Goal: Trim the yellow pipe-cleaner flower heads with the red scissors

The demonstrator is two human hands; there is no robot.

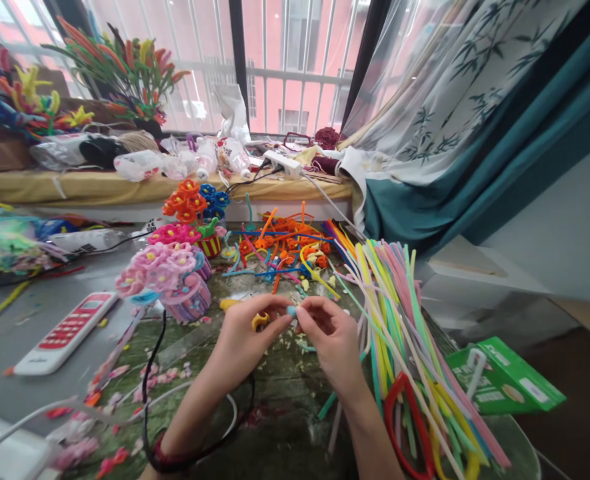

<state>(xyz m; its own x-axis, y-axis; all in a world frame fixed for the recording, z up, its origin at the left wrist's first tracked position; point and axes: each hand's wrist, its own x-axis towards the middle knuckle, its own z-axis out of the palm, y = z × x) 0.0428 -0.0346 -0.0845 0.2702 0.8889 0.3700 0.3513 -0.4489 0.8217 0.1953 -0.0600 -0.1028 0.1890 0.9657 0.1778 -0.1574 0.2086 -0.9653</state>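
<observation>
In the middle of the head view, my left hand [247, 333] and my right hand [332, 337] meet at the fingertips. Pinched between them is a small light blue fuzzy piece [291, 311], mostly covered by the fingers. It looks like a bit of pipe cleaner. Below my left hand a yellow handle [261, 322] shows in part; the tool's kind is hidden. Left of the hands stand pots of pipe cleaner flowers, the nearest one pink [162, 267] in a striped purple pot [189, 302].
A thick bundle of pastel pipe cleaners [389, 300] lies on the right, with red-handled scissors [399, 427] and a green box [507, 377]. Loose orange pieces [289, 237] are heaped behind the hands. A white calculator-like device [67, 333] and a black cable [149, 373] lie left.
</observation>
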